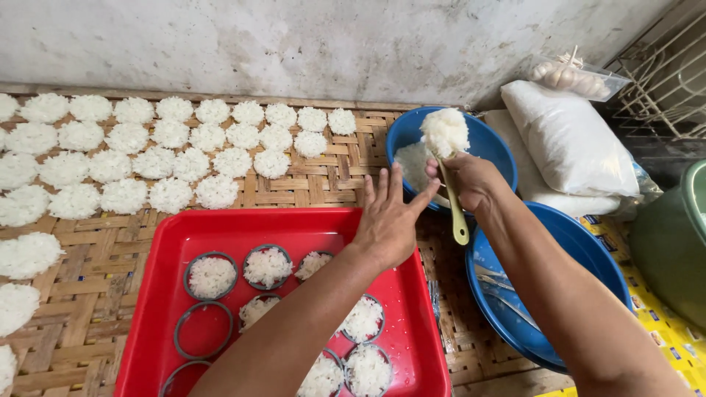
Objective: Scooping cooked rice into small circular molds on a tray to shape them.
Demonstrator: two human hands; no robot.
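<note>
My right hand (471,179) grips a pale yellow-green spoon (455,208) heaped with sticky white rice (443,131), held over a blue bowl (493,145) that has more rice in it. My left hand (387,218) hovers flat, fingers spread, over the far right corner of a red tray (162,294), beside the spoon. Several metal rings lie in the tray; most hold pressed rice (267,266), and one ring (203,330) is empty. My forearm hides part of some rings.
Several round rice cakes (170,134) lie in rows on a woven bamboo mat (323,180) against a stained wall. A second blue bowl (588,250) with utensils sits right. White sacks (570,143), a bagged item and a green container (673,242) stand at the far right.
</note>
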